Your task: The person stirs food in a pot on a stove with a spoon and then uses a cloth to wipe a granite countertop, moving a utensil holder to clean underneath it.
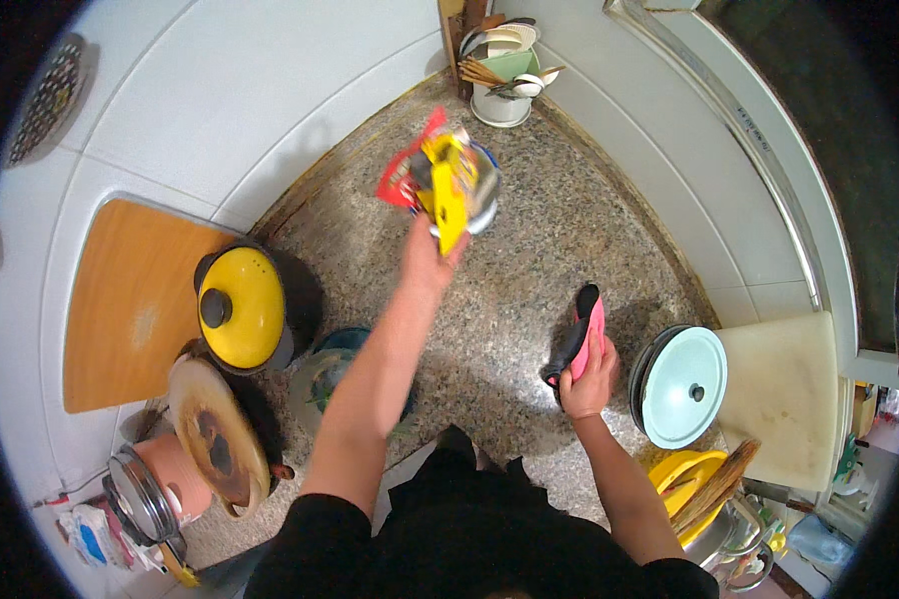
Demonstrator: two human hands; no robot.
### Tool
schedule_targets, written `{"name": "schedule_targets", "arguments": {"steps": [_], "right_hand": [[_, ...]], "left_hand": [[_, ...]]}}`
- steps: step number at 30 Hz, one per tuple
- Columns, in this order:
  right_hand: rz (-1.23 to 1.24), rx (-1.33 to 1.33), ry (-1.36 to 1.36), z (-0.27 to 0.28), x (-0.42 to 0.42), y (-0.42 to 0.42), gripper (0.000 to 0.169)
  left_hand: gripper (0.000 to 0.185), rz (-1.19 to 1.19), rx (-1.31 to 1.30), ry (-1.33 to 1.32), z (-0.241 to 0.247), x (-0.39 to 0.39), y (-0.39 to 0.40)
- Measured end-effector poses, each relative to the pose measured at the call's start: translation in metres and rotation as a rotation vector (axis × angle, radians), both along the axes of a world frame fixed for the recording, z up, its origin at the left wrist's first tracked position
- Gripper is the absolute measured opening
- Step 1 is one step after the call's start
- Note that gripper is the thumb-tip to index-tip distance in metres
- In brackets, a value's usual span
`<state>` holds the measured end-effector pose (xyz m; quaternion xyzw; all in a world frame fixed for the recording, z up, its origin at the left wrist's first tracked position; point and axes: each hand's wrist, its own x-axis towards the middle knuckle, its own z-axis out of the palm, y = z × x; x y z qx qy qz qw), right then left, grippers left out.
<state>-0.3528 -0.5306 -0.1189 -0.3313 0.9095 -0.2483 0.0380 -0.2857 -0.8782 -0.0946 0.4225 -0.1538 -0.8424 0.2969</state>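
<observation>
My left hand (434, 258) reaches out over the granite counter (524, 247) and grips a yellow packet (450, 191). A red packet (402, 182) sits against it, blurred; whether I hold that one too cannot be told. Just behind them is a white bowl with a blue rim (485, 196), partly hidden by the packets. Closer to me, my right hand (592, 374) is closed around a pink and black pad (584, 341), perhaps a folded cloth or mitt, low over the counter or touching it.
A utensil holder (500, 105) stands in the far corner. To my left are a yellow-lidded pot (243, 311), a stained round lid (217, 442) and a glass bowl (326, 382). A pale-blue lid (684, 388), a cutting board (783, 397) and a yellow basin (685, 472) lie right.
</observation>
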Motion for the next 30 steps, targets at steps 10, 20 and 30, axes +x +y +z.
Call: {"name": "schedule_targets", "arguments": {"steps": [10, 20, 30], "right_hand": [[0.001, -0.03, -0.065, 0.0, 0.003, -0.008, 0.083], [0.016, -0.021, -0.006, -0.007, 0.002, -0.004, 0.086], [0.023, -0.068, -0.042, -0.002, -0.007, -0.006, 0.084]], "left_hand": [[0.033, -0.194, -0.243, -0.127, -0.014, -0.037, -0.179], [0.042, -0.17, -0.201, -0.069, 0.0, -0.033, -0.183], [0.085, -1.054, -1.314, -0.847, -0.01, 0.005, -0.028]]}}
